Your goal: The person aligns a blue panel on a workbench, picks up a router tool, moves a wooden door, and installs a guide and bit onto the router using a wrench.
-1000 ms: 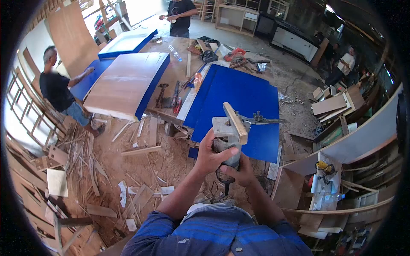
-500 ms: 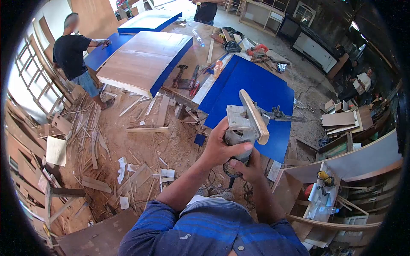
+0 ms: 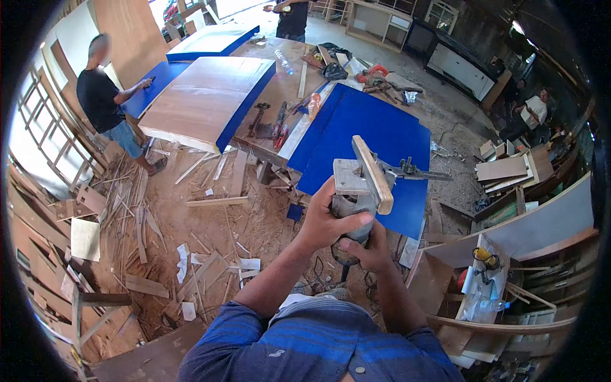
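My left hand (image 3: 329, 219) wraps round the grey body of a trim router (image 3: 349, 206), thumb laid across it. My right hand (image 3: 371, 247) grips the same router lower down, fingers closed on its far side. A wooden plate (image 3: 348, 177) caps the router's upper end, with a pale wooden strip (image 3: 373, 175) standing across it. Beyond the strip, a metal bar with a clamp (image 3: 412, 170) sticks out to the right. Blue panels (image 3: 356, 121) lie on the worktable behind the router. The router's bit is hidden.
A curved plywood piece with blue edges (image 3: 207, 99) rests on the table near pliers (image 3: 280, 137). A person in a black shirt (image 3: 100, 92) touches a blue board at left. Wood scraps (image 3: 143, 284) litter the floor. At right stands a cabinet frame (image 3: 439, 274).
My view has shifted slightly, while both hands keep the router in nearly the same pose. The person at left has moved an arm over the blue board.
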A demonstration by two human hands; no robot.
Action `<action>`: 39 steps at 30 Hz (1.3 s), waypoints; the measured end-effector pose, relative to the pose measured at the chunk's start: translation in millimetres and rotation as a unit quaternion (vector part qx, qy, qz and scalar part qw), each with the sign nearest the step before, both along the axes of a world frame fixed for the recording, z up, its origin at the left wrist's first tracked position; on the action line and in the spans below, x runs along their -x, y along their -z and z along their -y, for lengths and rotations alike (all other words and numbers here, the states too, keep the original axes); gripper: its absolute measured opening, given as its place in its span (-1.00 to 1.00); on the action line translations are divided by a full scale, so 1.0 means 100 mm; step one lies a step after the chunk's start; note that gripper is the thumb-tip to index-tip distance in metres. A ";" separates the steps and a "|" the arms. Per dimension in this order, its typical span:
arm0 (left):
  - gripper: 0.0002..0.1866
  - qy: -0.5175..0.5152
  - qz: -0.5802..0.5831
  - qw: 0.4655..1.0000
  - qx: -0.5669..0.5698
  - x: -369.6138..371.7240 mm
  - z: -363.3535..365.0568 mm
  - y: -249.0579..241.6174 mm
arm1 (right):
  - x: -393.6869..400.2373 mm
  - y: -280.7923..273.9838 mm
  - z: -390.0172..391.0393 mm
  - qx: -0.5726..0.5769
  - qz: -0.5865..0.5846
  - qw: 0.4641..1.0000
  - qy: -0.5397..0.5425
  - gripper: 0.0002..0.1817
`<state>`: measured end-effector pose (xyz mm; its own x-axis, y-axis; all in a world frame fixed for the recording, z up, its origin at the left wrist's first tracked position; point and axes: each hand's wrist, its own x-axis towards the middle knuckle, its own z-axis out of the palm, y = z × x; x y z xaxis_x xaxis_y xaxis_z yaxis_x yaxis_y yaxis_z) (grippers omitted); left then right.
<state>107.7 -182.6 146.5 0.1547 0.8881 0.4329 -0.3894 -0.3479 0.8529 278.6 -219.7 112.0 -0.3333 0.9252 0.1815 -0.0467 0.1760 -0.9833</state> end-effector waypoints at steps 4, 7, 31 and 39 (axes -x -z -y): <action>-0.23 -0.027 0.033 0.999 0.008 -0.11 -0.03 0.12 | -0.05 0.01 0.02 -0.008 0.012 1.000 0.016 -0.28; -0.19 -0.044 0.017 0.999 0.022 -0.12 -0.02 0.16 | -0.03 0.03 0.06 0.025 0.009 0.999 0.017 -0.24; -0.07 -0.098 -0.053 0.990 -0.090 0.51 0.27 0.17 | -0.24 -1.14 -0.26 -0.237 0.200 0.949 0.055 -0.78; -0.12 -0.175 -0.089 0.978 -0.070 0.26 0.26 0.05 | -0.47 -1.15 -0.62 -0.304 0.183 0.934 0.041 -0.76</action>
<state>82.1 -208.6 141.8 -0.0649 0.8336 0.5486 -0.0755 -0.5523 0.8302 325.3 -157.4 226.6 -0.4081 0.7137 0.5693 0.3113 0.6950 -0.6481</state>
